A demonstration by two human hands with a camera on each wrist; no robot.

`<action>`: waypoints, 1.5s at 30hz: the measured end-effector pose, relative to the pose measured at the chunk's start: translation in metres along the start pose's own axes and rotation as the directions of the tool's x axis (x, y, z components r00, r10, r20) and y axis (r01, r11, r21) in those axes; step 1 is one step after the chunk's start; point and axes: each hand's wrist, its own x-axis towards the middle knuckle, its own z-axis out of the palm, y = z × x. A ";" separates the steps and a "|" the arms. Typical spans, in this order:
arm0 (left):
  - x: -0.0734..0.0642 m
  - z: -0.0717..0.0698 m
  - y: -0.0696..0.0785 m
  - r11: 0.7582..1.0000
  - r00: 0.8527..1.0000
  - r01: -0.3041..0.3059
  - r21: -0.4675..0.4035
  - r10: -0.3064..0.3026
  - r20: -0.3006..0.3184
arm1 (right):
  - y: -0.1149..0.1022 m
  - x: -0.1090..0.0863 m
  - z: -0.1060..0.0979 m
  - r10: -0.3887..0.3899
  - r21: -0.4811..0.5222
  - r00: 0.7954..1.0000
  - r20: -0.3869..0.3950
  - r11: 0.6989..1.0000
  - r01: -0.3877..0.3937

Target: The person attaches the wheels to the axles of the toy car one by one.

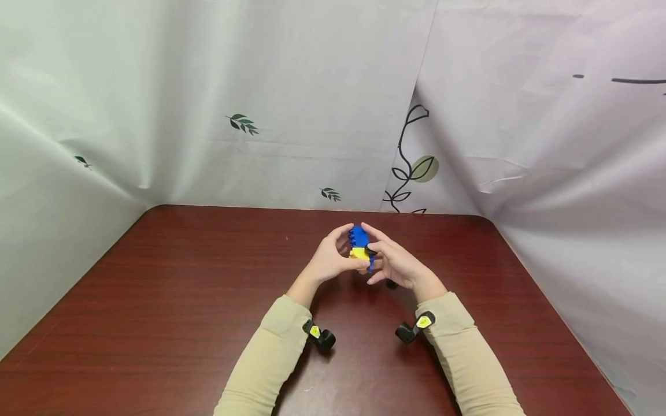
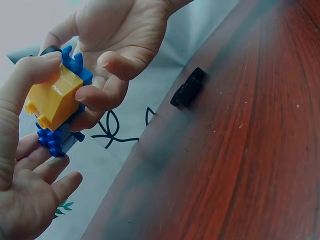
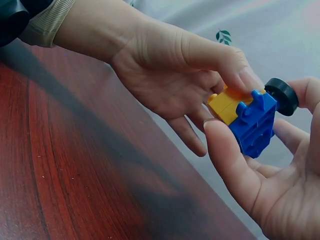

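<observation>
A toy of yellow [image 1: 360,253] and blue building blocks [image 1: 359,236] is held up between both hands over the far part of the table. My left hand [image 1: 328,257] grips it from the left, thumb across the yellow block [image 2: 54,97] and fingers behind the blue one [image 2: 56,141]. From the other side my right hand [image 1: 399,264] holds it, one finger at a black wheel [image 3: 281,96] by the blue base [image 3: 254,125]. That base has clip-like prongs at its edge. Some right fingers are curled near the yellow block.
Black pieces [image 2: 189,89], seemingly wheels, lie on the dark red wooden table [image 1: 171,300] just beyond the right hand. Each wrist wears a black camera on a band. A pale curtain [image 1: 291,104] with leaf prints hangs behind the table's far edge.
</observation>
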 end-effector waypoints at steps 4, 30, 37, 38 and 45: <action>0.001 0.001 0.000 1.000 1.000 0.002 -0.014 -0.002 0.005 | 0.000 -0.001 -0.001 -0.009 0.021 1.000 0.015 1.000 0.009; -0.009 -0.005 0.023 0.999 0.999 0.005 -0.034 -0.004 0.038 | 0.004 0.001 -0.001 -0.111 0.106 0.992 0.065 0.989 0.103; 0.000 -0.006 0.009 0.999 0.999 0.004 -0.046 -0.002 0.036 | 0.006 0.001 -0.001 -0.148 0.113 0.986 0.082 0.984 0.138; 0.000 -0.006 0.007 0.999 1.000 0.000 -0.045 0.001 0.029 | 0.006 0.001 -0.001 -0.155 0.107 0.984 0.082 0.983 0.146; 0.002 -0.005 0.001 0.999 1.000 -0.022 -0.025 0.022 0.016 | 0.007 0.002 -0.001 -0.158 0.025 0.985 0.062 0.987 0.157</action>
